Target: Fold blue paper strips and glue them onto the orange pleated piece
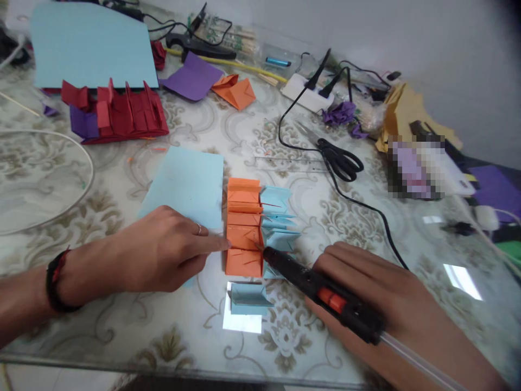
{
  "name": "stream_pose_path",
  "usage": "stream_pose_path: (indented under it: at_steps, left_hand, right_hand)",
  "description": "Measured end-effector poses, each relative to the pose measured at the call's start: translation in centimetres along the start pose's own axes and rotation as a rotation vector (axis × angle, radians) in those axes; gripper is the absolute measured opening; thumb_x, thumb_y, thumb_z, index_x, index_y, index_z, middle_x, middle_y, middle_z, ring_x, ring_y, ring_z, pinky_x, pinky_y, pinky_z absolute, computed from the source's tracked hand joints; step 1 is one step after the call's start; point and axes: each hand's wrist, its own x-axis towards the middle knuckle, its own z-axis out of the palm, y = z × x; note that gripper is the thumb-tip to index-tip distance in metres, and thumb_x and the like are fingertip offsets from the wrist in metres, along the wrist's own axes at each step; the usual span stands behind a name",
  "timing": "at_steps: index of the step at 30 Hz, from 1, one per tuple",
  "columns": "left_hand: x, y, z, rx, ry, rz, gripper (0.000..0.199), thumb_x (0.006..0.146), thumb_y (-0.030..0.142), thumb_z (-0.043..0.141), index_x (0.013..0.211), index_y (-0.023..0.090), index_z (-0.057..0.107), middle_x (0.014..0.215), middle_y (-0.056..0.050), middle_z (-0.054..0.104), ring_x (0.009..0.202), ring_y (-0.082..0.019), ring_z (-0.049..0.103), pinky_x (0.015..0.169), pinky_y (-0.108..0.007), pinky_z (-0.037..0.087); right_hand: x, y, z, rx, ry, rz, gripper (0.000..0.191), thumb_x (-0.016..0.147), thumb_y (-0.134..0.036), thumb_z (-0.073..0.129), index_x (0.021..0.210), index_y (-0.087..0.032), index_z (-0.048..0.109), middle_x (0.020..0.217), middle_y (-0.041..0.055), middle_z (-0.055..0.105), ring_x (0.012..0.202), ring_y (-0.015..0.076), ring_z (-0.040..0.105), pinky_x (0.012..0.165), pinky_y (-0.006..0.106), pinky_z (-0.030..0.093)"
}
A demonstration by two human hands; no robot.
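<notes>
In my right hand (366, 293) is a black hot glue gun (309, 277) with a red-orange part and a clear glue stick out of its back. Its nozzle points at the seam between a row of folded orange paper pieces (244, 263) and a row of folded light blue paper pieces (280, 239). My left hand (171, 255) has its index finger stretched out, the tip touching the left edge of the orange row; its other fingers are curled. One separate folded light blue piece (249, 297) lies just below. A light blue sheet (195, 179) lies partly behind my left hand.
Black-handled scissors (341, 160) lie at the right, beside the gun's black cable. A white power strip (305, 92) stands at the back. Joined dark red folded papers (130, 117), a purple sheet (193, 79) and a folded orange paper (238, 93) lie at the back left.
</notes>
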Motion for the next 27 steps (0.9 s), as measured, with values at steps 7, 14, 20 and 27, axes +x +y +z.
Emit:
stream_pose_path:
  at_steps: [7, 14, 20, 27]
  left_hand:
    - [0.2, 0.4, 0.0, 0.021, 0.085, 0.057, 0.019, 0.100, 0.017, 0.051, 0.099, 0.019, 0.069, 0.069, 0.000, 0.069, 0.059, -0.019, 0.063, 0.057, -0.034, 0.036]
    - [0.1, 1.0, 0.0, -0.015, 0.112, 0.139, 0.021, 0.102, 0.020, 0.049, 0.090, 0.019, 0.066, 0.068, -0.001, 0.067, 0.058, -0.018, 0.060, 0.055, -0.036, 0.033]
    - [0.1, 1.0, 0.3, 0.000, 0.128, 0.140, 0.022, 0.102, 0.021, 0.050, 0.086, 0.019, 0.064, 0.077, -0.003, 0.072, 0.062, -0.019, 0.064, 0.056, -0.036, 0.038]
    - [-0.3, 1.3, 0.0, 0.054, 0.198, 0.133, 0.019, 0.103, 0.023, 0.050, 0.090, 0.019, 0.063, 0.070, 0.000, 0.071, 0.052, -0.017, 0.059, 0.051, -0.036, 0.034]
  right_hand:
    - [0.3, -0.2, -0.2, 0.042, 0.001, 0.011, 0.017, 0.084, -0.007, 0.055, 0.078, -0.023, 0.054, 0.069, 0.0018, 0.057, 0.062, 0.0210, 0.056, 0.055, 0.033, 0.041]
    - [0.5, 0.1, -0.3, 0.230, 0.001, 0.067, 0.014, 0.093, -0.016, 0.061, 0.082, -0.023, 0.056, 0.077, 0.0011, 0.060, 0.067, 0.0179, 0.060, 0.057, 0.030, 0.046]
    - [0.9, -0.2, 0.2, 0.303, 0.062, 0.149, 0.012, 0.094, -0.022, 0.066, 0.084, -0.024, 0.061, 0.078, -0.0007, 0.061, 0.067, 0.0161, 0.060, 0.057, 0.029, 0.046]
    - [2.0, -1.4, 1.0, 0.367, 0.080, 0.209, 0.015, 0.095, -0.030, 0.067, 0.084, -0.023, 0.061, 0.079, -0.0007, 0.061, 0.069, 0.0159, 0.060, 0.061, 0.028, 0.048]
